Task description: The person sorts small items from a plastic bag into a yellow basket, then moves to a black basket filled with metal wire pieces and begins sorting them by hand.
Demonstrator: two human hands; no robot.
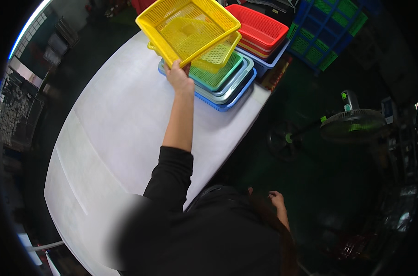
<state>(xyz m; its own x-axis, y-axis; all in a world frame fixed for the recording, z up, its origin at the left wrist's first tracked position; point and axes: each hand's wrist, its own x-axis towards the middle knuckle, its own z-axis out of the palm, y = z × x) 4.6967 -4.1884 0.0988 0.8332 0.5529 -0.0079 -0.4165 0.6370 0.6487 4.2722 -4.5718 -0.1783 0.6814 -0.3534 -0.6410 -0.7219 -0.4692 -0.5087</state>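
My left hand [177, 78] reaches forward and is closed on the near rim of a yellow plastic basket [156, 32], which is tilted. Under it sits a paler yellow perforated basket [222, 54]. Below that, a green basket [213, 78] rests in grey-blue trays [232, 89] and a blue basket [221, 108], nested in one stack on the table. My right hand [277, 198] hangs low beside my body, off the table's edge, with loosely bent fingers and nothing visible in it.
A long table with a pale cover [126, 115] runs ahead and left. Behind the stack stand nested red baskets [259, 25] with a blue one under them. Blue and green crates [326, 34] are at the far right. A fan [354, 124] stands right of the table.
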